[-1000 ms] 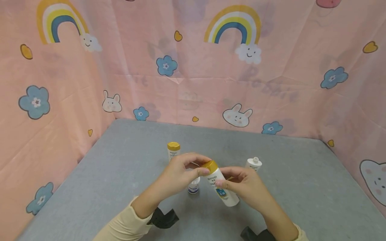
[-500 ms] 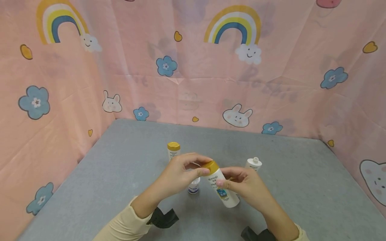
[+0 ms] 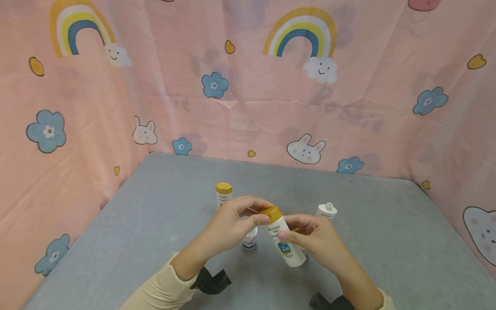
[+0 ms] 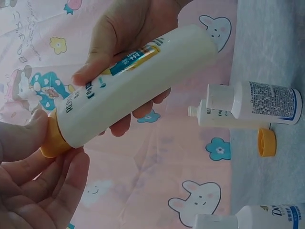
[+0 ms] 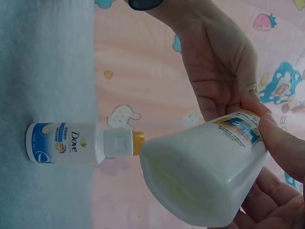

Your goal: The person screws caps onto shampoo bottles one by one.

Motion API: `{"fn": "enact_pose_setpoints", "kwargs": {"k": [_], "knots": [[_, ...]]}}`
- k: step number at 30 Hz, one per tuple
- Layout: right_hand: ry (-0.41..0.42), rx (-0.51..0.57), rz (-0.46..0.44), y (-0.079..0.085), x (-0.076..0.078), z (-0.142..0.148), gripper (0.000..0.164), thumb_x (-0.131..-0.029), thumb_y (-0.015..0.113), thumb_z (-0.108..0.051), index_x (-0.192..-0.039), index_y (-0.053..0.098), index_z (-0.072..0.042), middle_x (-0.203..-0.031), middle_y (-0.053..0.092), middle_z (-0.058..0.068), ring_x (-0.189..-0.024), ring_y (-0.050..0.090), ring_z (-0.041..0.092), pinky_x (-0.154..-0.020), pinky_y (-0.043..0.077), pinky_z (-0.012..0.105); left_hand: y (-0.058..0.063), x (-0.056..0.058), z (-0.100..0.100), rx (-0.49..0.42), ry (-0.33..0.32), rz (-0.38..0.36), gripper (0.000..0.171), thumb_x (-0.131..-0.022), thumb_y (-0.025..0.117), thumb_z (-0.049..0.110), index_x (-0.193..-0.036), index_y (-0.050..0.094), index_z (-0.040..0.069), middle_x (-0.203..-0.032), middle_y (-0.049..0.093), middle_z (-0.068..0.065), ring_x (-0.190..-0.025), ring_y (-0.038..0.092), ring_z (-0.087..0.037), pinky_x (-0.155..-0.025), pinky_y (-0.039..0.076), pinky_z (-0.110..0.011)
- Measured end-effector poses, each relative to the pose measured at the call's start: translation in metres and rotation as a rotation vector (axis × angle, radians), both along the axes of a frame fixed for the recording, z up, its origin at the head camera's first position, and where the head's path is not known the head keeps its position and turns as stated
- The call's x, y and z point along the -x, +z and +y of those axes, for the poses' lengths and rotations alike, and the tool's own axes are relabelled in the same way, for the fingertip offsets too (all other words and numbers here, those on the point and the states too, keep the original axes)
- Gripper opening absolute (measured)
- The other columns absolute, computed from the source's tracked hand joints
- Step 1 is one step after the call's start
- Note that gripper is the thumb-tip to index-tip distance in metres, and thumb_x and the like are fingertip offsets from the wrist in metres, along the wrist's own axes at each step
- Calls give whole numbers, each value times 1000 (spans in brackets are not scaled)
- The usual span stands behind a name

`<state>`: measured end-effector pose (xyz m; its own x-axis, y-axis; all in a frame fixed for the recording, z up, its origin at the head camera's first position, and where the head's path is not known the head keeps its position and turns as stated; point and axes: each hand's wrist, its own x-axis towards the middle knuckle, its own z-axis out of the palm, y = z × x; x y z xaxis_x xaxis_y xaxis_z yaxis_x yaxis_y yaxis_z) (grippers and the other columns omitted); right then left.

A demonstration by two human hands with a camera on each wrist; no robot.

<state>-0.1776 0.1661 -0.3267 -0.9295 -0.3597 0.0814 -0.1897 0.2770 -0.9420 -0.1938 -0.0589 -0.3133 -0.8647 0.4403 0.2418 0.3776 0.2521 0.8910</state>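
A white shampoo bottle point(image 3: 286, 247) with a gold cap point(image 3: 272, 214) is held tilted above the table, cap toward the upper left. My left hand point(image 3: 236, 217) pinches that cap between thumb and fingers, which the left wrist view also shows. The bottle's body is gripped by my right hand point(image 3: 315, 237), its thumb on the label side and its fingers behind. In the right wrist view the bottle's base point(image 5: 190, 191) faces the camera. Beneath my left hand stands a small white bottle point(image 3: 249, 242), partly hidden by it.
Another gold-capped bottle point(image 3: 224, 189) stands behind my left hand. An uncapped white bottle point(image 3: 327, 210) stands behind my right. Near it, a loose gold cap point(image 4: 268, 142) and a small bottle with printed text point(image 4: 274, 100) appear in the left wrist view. Pink printed cloth point(image 3: 248, 107) borders the grey table point(image 3: 155, 206).
The held bottle's lower end has shifted very slightly left and its label has turned a little. Both hands keep their grip in nearly the same place.
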Motion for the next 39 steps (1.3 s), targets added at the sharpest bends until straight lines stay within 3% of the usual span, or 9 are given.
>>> {"fn": "enact_pose_setpoints", "kwargs": {"k": [3,10,21,25,29,32,39], "knots": [[24,20,-2,0,0,1,33,-92,71,-15,-115,68,7,-105,73,21,-84,71,11,-73,59,31,0,0,0,-6,-12,17,22,-95,67,16,-116,71,9,-111,72,-3,-104,66,-16,-93,54,-25],[108,63,-25,-1,3,4,35,-94,67,-13,-117,65,13,-97,75,-11,-87,71,10,-75,59,31,1,-1,-1,-32,-52,22,23,-96,66,12,-117,69,6,-114,71,-6,-106,66,-17,-95,54,-25],[201,126,-11,-3,5,9,34,-96,64,-10,-116,62,18,-97,74,-14,-86,70,8,-74,59,29,1,0,-1,-55,-95,6,23,-96,66,12,-117,69,5,-116,71,-8,-105,66,-16,-93,54,-27],[144,112,-17,-3,6,9,35,-96,65,-10,-118,62,17,-99,74,-13,-88,70,8,-76,59,29,-3,3,1,-115,-85,-118,29,-96,67,18,-123,68,8,-122,69,-9,-102,68,-15,-90,56,-27],[15,73,-50,0,8,7,37,-95,67,-13,-122,64,11,-109,75,3,-95,69,7,-83,57,28,-9,10,6,-176,-57,-231,35,-93,71,20,-127,66,12,-126,67,-7,-108,66,-16,-92,57,-29],[-66,44,-74,3,13,5,39,-94,69,-16,-125,64,7,-116,72,14,-97,69,9,-84,56,29,-11,16,10,-183,-25,-247,38,-91,73,18,-128,64,13,-126,67,-6,-113,65,-18,-94,56,-31],[-115,-74,-80,9,41,1,45,-93,71,-29,-129,66,-3,-126,69,15,-111,68,24,-94,57,45,-13,39,15,-144,89,-202,36,-88,76,20,-123,67,17,-119,69,-1,-118,64,-18,-99,55,-38]]}}
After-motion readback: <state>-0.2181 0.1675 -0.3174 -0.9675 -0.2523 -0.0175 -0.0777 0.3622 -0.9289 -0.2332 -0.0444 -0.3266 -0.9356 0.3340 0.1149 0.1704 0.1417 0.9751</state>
